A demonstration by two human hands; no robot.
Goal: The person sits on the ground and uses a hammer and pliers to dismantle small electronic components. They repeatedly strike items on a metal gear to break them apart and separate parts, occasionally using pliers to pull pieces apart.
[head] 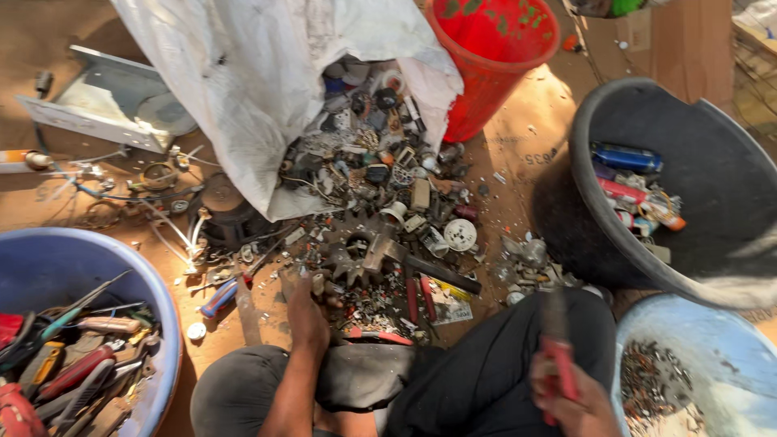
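Down on the dirt floor [526, 137], the person's left hand [306, 311] reaches into the heap of mixed metal scrap [380, 235] spilling from the white woven sack [259, 81], fingers closing on small bits beside the grey toothed gear [360, 255]. The right hand [566, 400] is clamped around a red-handled tool [557, 356] near the pale blue basin of small screws [696, 364]. Picking well here likely means lifting single pieces clear, fingers away from sharp edges.
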